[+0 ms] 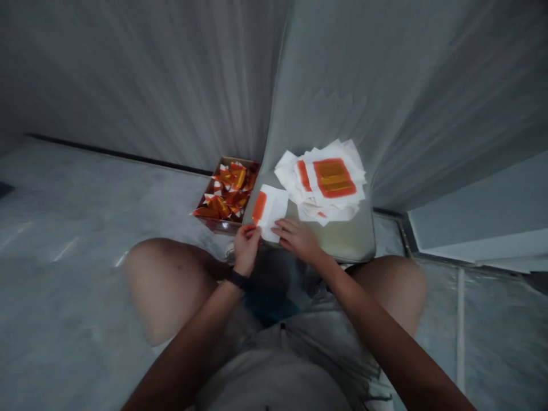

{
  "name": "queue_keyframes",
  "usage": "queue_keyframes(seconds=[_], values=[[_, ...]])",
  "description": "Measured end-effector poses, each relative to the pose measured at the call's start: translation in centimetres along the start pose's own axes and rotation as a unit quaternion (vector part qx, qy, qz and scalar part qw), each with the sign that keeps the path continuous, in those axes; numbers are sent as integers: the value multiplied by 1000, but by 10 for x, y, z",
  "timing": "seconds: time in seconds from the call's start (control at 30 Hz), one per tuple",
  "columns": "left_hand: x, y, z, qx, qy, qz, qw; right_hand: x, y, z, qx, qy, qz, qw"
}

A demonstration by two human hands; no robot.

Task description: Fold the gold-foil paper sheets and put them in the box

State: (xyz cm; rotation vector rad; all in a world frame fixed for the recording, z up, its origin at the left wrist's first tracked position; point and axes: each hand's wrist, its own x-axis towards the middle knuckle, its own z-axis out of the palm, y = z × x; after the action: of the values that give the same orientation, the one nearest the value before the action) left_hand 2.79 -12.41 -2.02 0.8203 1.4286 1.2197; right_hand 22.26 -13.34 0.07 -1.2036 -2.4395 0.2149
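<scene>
A white paper sheet (pixel 277 204) with an orange-red patch at its left edge lies on the seat's front left part. My left hand (pixel 247 245) is closed, pinching the sheet's lower left corner between thumb and fingers. Over the lower right edge, my right hand (pixel 298 238) rests with its fingers stretched out, touching the paper. Just to the right is a loose pile of similar white sheets (pixel 336 208). The top one bears an orange-red square with a golden middle.
An open box (pixel 225 226) holding several folded orange, gold and white paper pieces (pixel 229 188) stands left of the seat. The grey chair seat (pixel 346 242) lies between my knees, its backrest (pixel 334 63) rising behind. Grey curtains (pixel 180 74) hang at the back.
</scene>
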Motion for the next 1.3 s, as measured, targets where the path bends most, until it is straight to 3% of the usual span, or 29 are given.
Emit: queue_keyframes(seconds=[0.13, 0.27, 0.37, 0.47, 0.67, 0.8, 1.0, 1.2, 1.3], values=[[5, 3, -2, 178, -26, 104, 978, 4, 10, 13, 46, 40, 36, 997], [8, 15, -9, 433, -19, 259, 863, 19, 5, 20, 44, 70, 133, 988], [10, 15, -15, 493, -51, 345, 797, 29, -5, 23, 10, 78, 182, 980], [14, 9, -22, 500, -103, 407, 758, 32, -11, 25, -13, 87, 208, 974], [16, -5, -37, 477, -145, 440, 747, 31, -12, 30, -36, 101, 221, 969], [2, -13, -39, 492, -175, 459, 719, 30, -14, 34, -62, 128, 223, 964], [-17, -18, -37, 547, -208, 438, 682, 28, -23, 38, -128, 116, 246, 954], [-19, -19, -37, 585, -202, 422, 663, 27, -23, 39, -138, 116, 300, 937], [-18, -20, -37, 590, -210, 419, 657, 20, -27, 43, -132, 141, 292, 937]])
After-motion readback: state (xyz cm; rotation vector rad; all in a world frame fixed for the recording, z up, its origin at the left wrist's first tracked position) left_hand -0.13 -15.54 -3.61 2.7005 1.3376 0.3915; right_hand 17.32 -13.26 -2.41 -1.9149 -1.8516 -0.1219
